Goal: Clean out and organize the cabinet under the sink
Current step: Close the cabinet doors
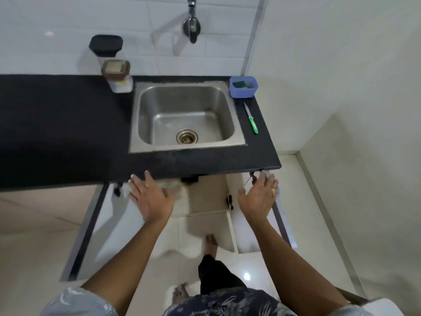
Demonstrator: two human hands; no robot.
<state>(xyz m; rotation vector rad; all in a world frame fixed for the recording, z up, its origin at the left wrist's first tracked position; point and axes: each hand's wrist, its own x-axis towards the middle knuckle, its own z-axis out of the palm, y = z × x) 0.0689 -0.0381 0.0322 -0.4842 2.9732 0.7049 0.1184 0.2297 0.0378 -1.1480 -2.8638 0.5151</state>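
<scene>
Below the black counter the under-sink cabinet stands with both doors swung out, the left door and the right door. Its beige floor panel shows between them; the inside is mostly hidden by the counter. My left hand hovers with fingers spread just in front of the counter's edge, holding nothing. My right hand, with a ring on it, is spread open beside the right door's upper hinge.
A steel sink sits in the counter under a wall tap. A blue tub and a green-handled knife lie to its right, a soap dispenser to its left. A wall closes the right side. My feet stand on the tiled floor.
</scene>
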